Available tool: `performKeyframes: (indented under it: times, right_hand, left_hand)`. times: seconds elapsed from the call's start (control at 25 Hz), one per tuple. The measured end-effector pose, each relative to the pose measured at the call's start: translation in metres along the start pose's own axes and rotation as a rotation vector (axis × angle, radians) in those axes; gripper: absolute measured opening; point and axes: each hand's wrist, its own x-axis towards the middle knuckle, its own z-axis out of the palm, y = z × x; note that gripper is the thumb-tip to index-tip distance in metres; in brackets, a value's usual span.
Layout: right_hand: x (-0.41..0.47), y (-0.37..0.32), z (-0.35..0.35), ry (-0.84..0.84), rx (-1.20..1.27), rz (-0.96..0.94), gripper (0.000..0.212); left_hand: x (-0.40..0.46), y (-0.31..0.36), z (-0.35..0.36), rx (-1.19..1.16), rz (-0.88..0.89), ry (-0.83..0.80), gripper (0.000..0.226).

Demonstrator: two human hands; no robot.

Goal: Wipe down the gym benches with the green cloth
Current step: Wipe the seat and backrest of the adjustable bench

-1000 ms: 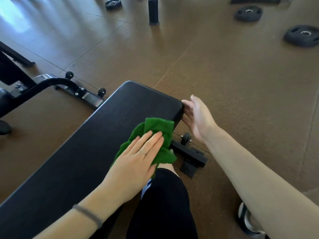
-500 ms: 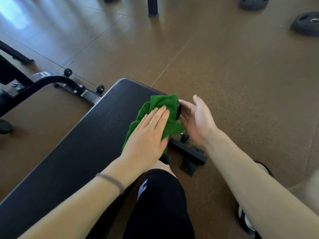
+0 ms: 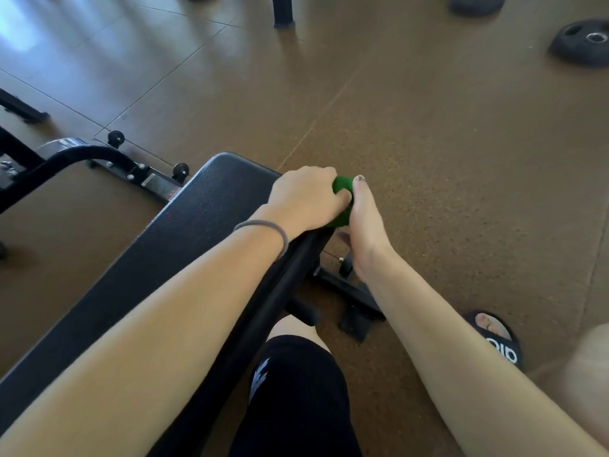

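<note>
The black padded bench (image 3: 197, 232) runs from the lower left to the centre of the head view. At its far right corner, my left hand (image 3: 306, 199) is curled over the bunched green cloth (image 3: 341, 187), gripping it against the pad's edge. Only small bits of the cloth show between the two hands. My right hand (image 3: 365, 222) sits right beside it off the bench end, thumb up against the cloth. Its fingers are hidden below the corner.
The bench's black foot bar with a small wheel (image 3: 349, 288) lies under my right wrist. Another machine's black frame (image 3: 99, 156) stands at left. Weight plates (image 3: 581, 42) lie on the brown floor at upper right. My knee (image 3: 296, 390) and sandalled foot (image 3: 497, 338) are below.
My left hand slid the cloth from mid-pad to the bench's far right corner and curled over it. My right hand closed in against the cloth.
</note>
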Motion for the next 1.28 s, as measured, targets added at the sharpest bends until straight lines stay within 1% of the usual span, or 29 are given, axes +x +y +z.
performKeyframes:
  times: [0.04,0.12,0.16,0.24,0.32,0.36,0.4,0.48,0.56,0.64,0.68,0.76,0.84,0.92,0.96,1.04,1.08,1.16,1.2,1.28]
  right_hand:
    - [-0.003,0.004,0.007,-0.032,0.026,0.001,0.076]
    - [-0.007,0.003,0.018,-0.080,0.056,0.041,0.072]
    - [-0.008,0.002,0.020,-0.102,0.051,0.067,0.070]
    - [-0.009,0.000,0.021,-0.113,0.013,0.079,0.072]
    - [-0.010,-0.002,0.025,-0.102,-0.072,0.064,0.078]
    - [-0.008,-0.002,0.029,-0.080,-0.132,0.039,0.085]
    - [-0.005,-0.001,0.032,-0.059,-0.183,0.007,0.092]
    - [-0.001,0.000,0.037,-0.036,-0.211,-0.047,0.102]
    - [-0.001,0.004,0.034,-0.046,-0.201,-0.071,0.104]
    - [-0.003,0.009,0.031,-0.052,-0.135,-0.067,0.095]
    - [-0.005,0.010,0.031,-0.069,-0.121,-0.061,0.093]
    - [-0.008,0.007,0.031,-0.101,-0.079,-0.024,0.094]
    - [-0.011,0.002,0.026,-0.141,-0.025,0.033,0.084]
    - [-0.011,0.000,0.015,-0.213,0.021,0.047,0.077]
    - [-0.008,-0.002,0.007,-0.218,0.069,0.055,0.077]
    - [-0.002,-0.002,-0.008,-0.176,0.168,0.059,0.076]
    - [-0.001,-0.002,-0.012,-0.135,0.222,0.084,0.074]
    - [0.001,-0.003,-0.017,-0.102,0.266,0.098,0.071]
    - [0.000,-0.004,-0.015,-0.102,0.228,0.076,0.070]
    - [-0.003,-0.010,-0.009,-0.087,0.124,0.036,0.069]
  left_hand:
    - [-0.007,-0.009,0.003,-0.036,0.005,0.067,0.029]
    - [-0.036,-0.031,0.016,-0.136,0.068,0.224,0.029]
    - [-0.057,-0.042,0.021,-0.174,0.104,0.267,0.036]
    - [-0.106,-0.064,0.029,-0.193,0.118,0.245,0.055]
    - [-0.150,-0.075,0.038,-0.166,0.067,0.173,0.065]
    - [-0.158,-0.078,0.042,-0.140,0.046,0.146,0.068]
    - [-0.153,-0.079,0.042,-0.130,0.046,0.139,0.069]
    - [-0.111,-0.073,0.038,-0.128,0.056,0.162,0.067]
    - [-0.067,-0.063,0.025,-0.148,0.003,0.161,0.060]
    - [-0.059,-0.057,0.024,-0.165,-0.022,0.156,0.058]
    - [-0.074,-0.053,0.026,-0.166,0.002,0.164,0.059]
    - [-0.119,-0.046,0.037,-0.098,0.109,0.170,0.063]
    - [-0.135,-0.047,0.040,-0.051,0.203,0.155,0.066]
    - [-0.102,-0.044,0.031,-0.096,0.190,0.172,0.062]
    - [-0.077,-0.038,0.024,-0.111,0.167,0.156,0.055]
    - [-0.028,-0.024,0.007,-0.097,0.105,0.089,0.036]
    - [-0.011,-0.017,0.001,-0.058,0.067,0.043,0.032]
    - [0.001,-0.005,-0.001,0.030,0.037,-0.017,0.034]
    - [-0.004,-0.003,0.002,0.055,0.052,-0.002,0.036]
    - [-0.029,-0.006,0.015,0.076,0.159,0.110,0.038]
